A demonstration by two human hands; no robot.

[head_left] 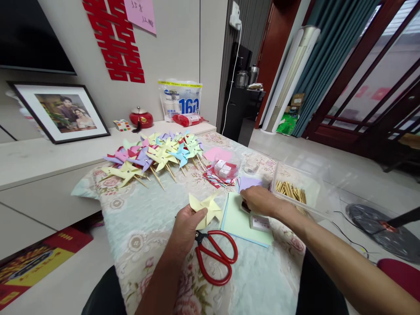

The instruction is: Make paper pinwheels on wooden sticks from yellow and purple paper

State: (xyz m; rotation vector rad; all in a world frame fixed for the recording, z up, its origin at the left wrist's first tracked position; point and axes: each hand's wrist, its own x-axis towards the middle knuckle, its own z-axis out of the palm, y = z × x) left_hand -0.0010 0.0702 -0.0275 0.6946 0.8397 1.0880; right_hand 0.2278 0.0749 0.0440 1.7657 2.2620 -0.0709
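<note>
My left hand (pixel 186 223) holds a folded yellow paper pinwheel (pixel 207 207) above the table. My right hand (pixel 259 199) reaches to a small dark object at the far edge of a stack of light green paper sheets (pixel 239 221); whether it grips that object is unclear. Red-handled scissors (pixel 216 256) lie shut on the floral tablecloth (pixel 144 218), just below my left hand. A small white box (pixel 260 222) rests on the green sheets near my right wrist.
Several finished pinwheels on sticks (pixel 157 156) lie heaped at the table's far side. A clear tray of wooden sticks (pixel 292 191) stands at right, a small plastic box (pixel 225 168) and pink paper (pixel 218 153) behind. A framed photo (pixel 62 111) leans on the left counter.
</note>
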